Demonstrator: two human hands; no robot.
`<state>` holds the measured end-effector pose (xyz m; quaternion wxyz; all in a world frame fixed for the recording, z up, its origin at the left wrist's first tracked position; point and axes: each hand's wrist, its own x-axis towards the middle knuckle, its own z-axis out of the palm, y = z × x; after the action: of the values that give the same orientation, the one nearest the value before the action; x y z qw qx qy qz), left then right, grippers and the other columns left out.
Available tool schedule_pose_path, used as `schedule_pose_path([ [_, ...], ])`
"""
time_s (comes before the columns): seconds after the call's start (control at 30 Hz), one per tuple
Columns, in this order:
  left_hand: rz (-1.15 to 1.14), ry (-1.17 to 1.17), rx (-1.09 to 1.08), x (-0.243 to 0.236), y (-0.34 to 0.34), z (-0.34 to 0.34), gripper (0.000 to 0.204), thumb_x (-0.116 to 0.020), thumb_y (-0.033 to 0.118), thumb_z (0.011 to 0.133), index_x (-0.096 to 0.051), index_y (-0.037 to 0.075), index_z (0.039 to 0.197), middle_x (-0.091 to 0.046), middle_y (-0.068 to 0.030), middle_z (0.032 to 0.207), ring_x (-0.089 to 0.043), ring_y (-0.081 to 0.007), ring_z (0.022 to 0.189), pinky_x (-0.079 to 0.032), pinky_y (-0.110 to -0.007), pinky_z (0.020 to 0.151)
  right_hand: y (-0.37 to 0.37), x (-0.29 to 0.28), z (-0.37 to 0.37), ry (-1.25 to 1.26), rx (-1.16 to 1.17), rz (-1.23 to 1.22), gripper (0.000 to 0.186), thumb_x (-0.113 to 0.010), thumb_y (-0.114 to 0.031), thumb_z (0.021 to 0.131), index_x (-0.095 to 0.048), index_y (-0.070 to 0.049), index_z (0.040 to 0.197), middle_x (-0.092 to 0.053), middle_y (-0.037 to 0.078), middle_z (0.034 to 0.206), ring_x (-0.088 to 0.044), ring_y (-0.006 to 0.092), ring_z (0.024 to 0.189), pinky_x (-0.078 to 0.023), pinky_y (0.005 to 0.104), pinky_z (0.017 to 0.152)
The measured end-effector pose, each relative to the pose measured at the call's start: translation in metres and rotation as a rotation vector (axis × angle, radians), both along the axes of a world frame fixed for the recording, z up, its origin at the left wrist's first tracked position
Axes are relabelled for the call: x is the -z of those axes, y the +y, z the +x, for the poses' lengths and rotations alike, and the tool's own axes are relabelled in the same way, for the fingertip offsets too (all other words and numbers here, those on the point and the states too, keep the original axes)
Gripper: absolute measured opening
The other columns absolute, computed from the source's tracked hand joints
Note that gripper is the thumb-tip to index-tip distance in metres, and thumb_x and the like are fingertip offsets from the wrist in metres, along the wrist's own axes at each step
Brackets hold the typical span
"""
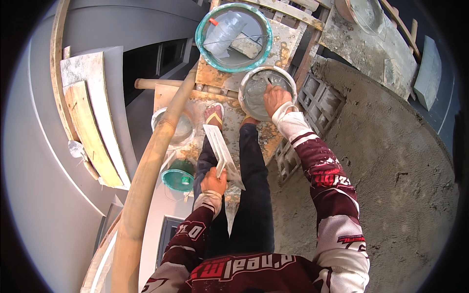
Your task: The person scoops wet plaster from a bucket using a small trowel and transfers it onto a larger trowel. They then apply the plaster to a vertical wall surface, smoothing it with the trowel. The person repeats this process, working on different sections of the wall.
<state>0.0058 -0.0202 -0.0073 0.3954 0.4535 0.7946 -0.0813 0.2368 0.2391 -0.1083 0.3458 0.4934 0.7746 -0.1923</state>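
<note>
Grey mortar (255, 88) sits in the round bucket (242, 87) just under your right grip (277, 99), which reaches inside, turned so that it hides whether it is closed on a tool, and I cannot tell. Nearer your body, your left grip (214, 181) clasps a flat float (218, 141) by its handle, seemingly to leave its face free. The bucket rests on the plywood platform (163, 97), likely for easy reach, with a green basin (200, 41) beyond the right grip and a rough wall (386, 141) to its right.
</note>
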Motion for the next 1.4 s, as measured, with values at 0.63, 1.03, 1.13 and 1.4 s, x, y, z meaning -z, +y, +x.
schedule_pose_path([
  [0.63,-0.031,-0.017,-0.027,-0.005,0.003,0.004,0.035,-0.059,0.04,0.087,-0.056,0.005,0.083,-0.063,-0.021,0.078,-0.061,-0.0434,0.072,-0.046,-0.053,0.062,-0.092,0.064,0.0,-0.052,0.317,-0.27,0.05,-0.046,-0.03,0.094,-0.045,0.004,0.132,-0.064,0.021,0.108,-0.067,0.0281,0.094,-0.057,0.0364,0.072],
  [1.03,-0.004,0.025,0.017,-0.006,0.012,0.003,0.036,-0.059,0.041,0.086,-0.056,0.005,0.083,-0.062,-0.0207,0.076,-0.061,-0.0432,0.071,-0.047,-0.053,0.062,-0.05,-0.062,0.014,0.044,0.386,-0.15,0.042,-0.045,-0.015,0.091,-0.048,0.005,0.128,-0.068,0.023,0.088,-0.07,0.0312,0.079,-0.056,0.0399,0.066],
  [1.13,-0.002,0.028,0.034,-0.007,0.012,0.004,0.036,-0.06,0.041,0.086,-0.056,0.005,0.083,-0.062,-0.0206,0.076,-0.061,-0.043,0.071,-0.047,-0.053,0.061,-0.024,-0.029,0.009,0.024,0.429,-0.115,0.043,-0.045,-0.016,0.092,-0.048,0.005,0.129,-0.069,0.023,0.092,-0.07,0.0316,0.083,-0.056,0.0407,0.069],
  [1.4,-0.006,-0.013,0.037,-0.004,0.004,0.006,0.036,-0.06,0.041,0.086,-0.056,0.005,0.082,-0.062,-0.0198,0.075,-0.06,-0.0427,0.07,-0.046,-0.053,0.061,-0.024,0.08,0.024,0.051,0.512,-0.161,0.04,-0.044,-0.017,0.092,-0.049,0.004,0.126,-0.067,0.024,0.097,-0.068,0.0381,0.09,-0.055,0.0435,0.077],
])
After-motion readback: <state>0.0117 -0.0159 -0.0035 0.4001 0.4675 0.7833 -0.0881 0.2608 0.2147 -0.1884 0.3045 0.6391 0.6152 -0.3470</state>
